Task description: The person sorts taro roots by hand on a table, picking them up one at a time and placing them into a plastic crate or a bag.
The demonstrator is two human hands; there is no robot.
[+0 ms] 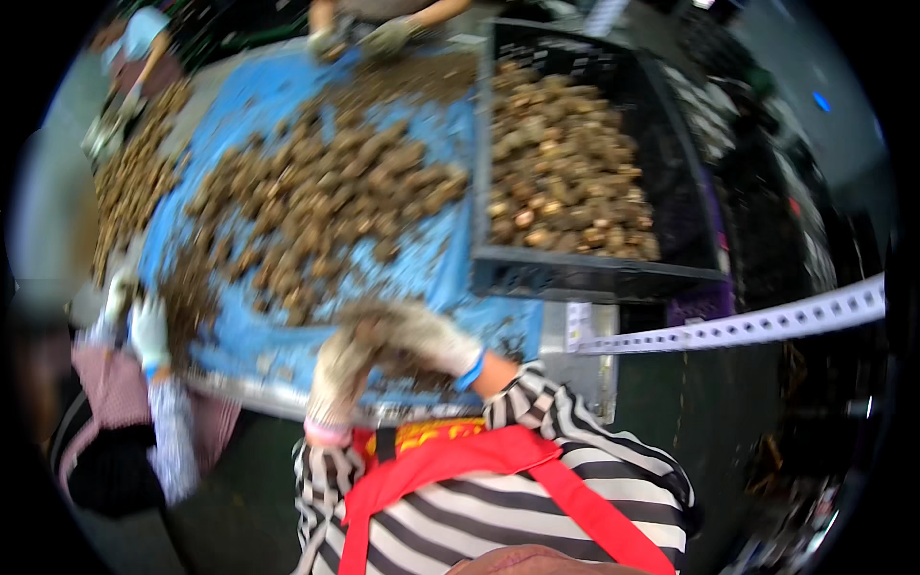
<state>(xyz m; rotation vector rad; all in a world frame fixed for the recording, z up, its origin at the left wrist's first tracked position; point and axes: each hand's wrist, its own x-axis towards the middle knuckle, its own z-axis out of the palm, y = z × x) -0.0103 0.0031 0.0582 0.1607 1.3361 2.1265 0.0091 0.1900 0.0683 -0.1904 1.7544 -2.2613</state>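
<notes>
My left hand and my right hand, in soiled white knit gloves, meet over the near edge of a blue sheet. Between their fingers is a brown, soil-covered tuber, blurred and partly hidden by the gloves. Just beyond lies a broad pile of similar brown tubers, spread over the sheet among loose soil. Dark soil crumbs also lie beneath my right hand.
A black plastic crate holding many tubers stands to the right. A white perforated strip juts rightward beside it. A co-worker's gloved hands are at left; another person's gloved hands are across the table. More tubers lie far left.
</notes>
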